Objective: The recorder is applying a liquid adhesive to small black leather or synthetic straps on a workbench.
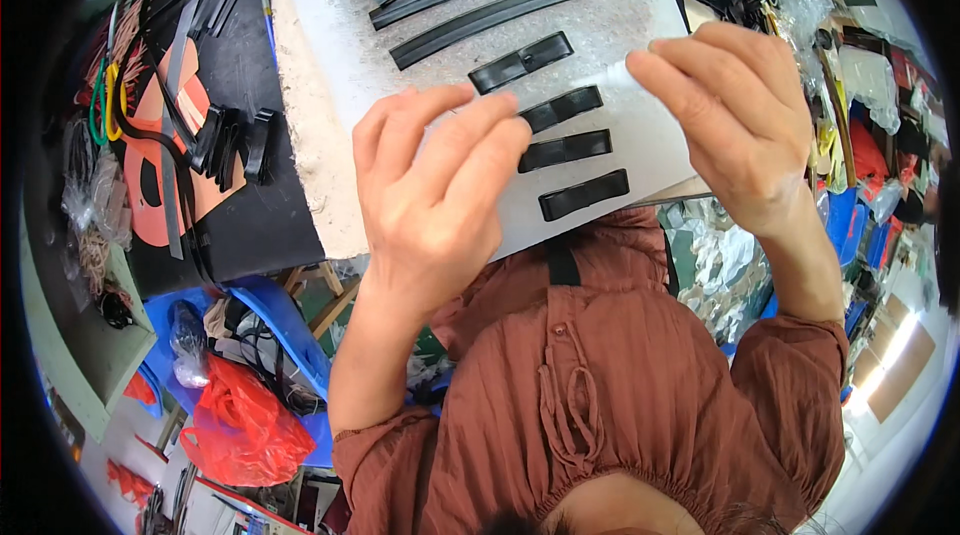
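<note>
While your brown top [610, 365] fills the near side, a red bag [245, 425] lies against a blue bin [285, 320] at your left. Ahead, 4 flat black loops [565, 151] form a slanting column on the white board [650, 120]. Your left hand [430, 180] is at the column's left side, its fingers curled near the 2 middle loops; I cannot tell whether they grip anything. Your right hand [735, 115], right of the loops, has its thumb and fingertips pinched on a small, blurred white object [617, 75]. Past the farthest loop, 2 black strips [490, 23] lie side by side, with a pile of more strips beyond them at the board's far edge.
</note>
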Demonstrator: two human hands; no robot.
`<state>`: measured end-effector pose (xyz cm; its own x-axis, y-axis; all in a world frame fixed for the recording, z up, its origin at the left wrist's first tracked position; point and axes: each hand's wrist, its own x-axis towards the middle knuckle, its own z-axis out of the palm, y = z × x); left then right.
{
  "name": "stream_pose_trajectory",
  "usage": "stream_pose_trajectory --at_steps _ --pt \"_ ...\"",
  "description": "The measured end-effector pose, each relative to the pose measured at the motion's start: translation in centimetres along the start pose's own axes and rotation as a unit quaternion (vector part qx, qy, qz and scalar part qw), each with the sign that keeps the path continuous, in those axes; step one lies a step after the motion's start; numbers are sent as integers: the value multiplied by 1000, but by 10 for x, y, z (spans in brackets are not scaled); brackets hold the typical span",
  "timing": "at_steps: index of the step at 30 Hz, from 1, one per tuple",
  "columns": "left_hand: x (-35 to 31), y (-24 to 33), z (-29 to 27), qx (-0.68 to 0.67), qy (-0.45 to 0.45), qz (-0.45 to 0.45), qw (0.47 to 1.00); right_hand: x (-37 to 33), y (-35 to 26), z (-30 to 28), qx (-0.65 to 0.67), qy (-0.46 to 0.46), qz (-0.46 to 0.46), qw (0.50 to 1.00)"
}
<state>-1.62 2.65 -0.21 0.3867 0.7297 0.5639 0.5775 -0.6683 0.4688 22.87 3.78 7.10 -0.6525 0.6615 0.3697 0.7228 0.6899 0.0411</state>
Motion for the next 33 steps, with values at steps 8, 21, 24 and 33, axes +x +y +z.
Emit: stream_pose_trajectory --at_steps 8,21,24,33 --pt "-2 12 -1 16 -76 8 997 -12 -12 12 21 7 -9 1000" --pt "-13 22 -4 17 -92 29 995 -30 -26 -1 32 -13 9 999" --pt "-12 22 -4 26 -94 31 995 -31 -27 -1 28 -17 9 999" --pt "-27 37 -9 -8 -102 59 993 -51 -37 -14 16 -13 0 1000"
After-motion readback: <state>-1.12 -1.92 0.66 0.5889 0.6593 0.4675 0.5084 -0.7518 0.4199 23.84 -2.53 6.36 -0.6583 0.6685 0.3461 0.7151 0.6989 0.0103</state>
